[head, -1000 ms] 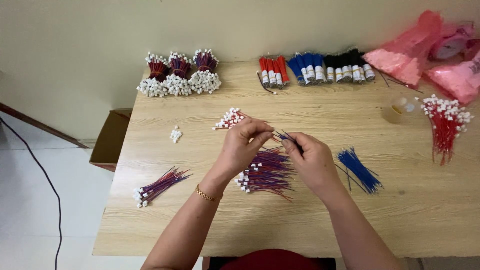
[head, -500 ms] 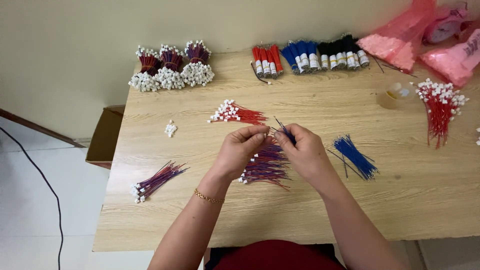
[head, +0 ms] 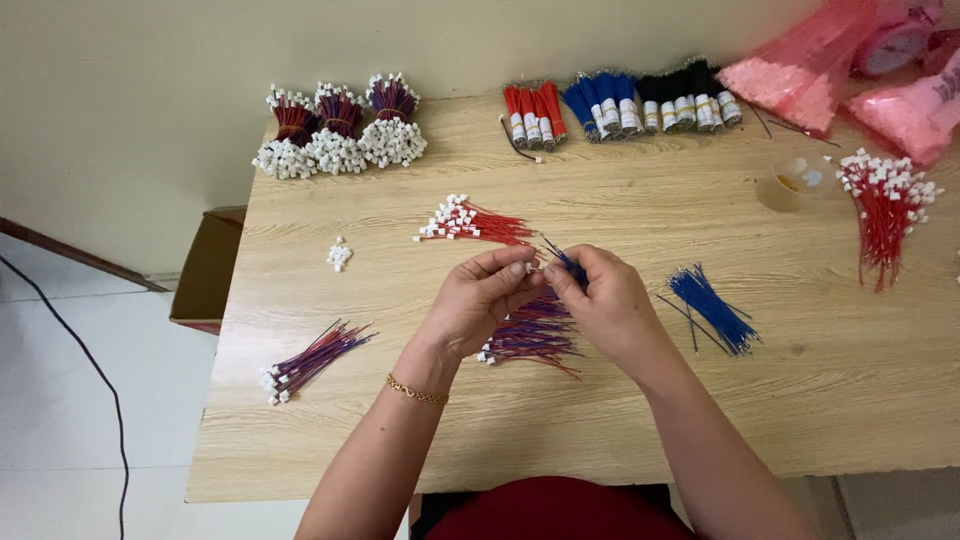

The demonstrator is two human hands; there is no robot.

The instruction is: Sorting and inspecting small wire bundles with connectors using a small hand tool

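Note:
My left hand (head: 482, 297) and my right hand (head: 600, 297) meet over the middle of the wooden table (head: 620, 410). Their fingertips pinch a thin blue wire (head: 562, 258) with a small white connector between them. Just under the hands lies a loose pile of red-and-blue wires with white connectors (head: 530, 338). A fan of red wires with white connectors (head: 468, 224) lies just beyond my left hand. A loose bunch of blue wires (head: 712, 308) lies to the right of my right hand.
Another red-and-blue wire bunch (head: 312, 360) lies front left. Three tied bundles (head: 338, 130) stand at the back left; red, blue and black wire bundles (head: 615, 102) at the back. Red wires (head: 885, 205), pink bags (head: 850, 70), a small clear cup (head: 795, 180), loose white connectors (head: 339, 255), a cardboard box (head: 205, 272).
The view has shifted slightly, so the table appears lower and to the left. Both hands stay together at the centre, working the same blue wire.

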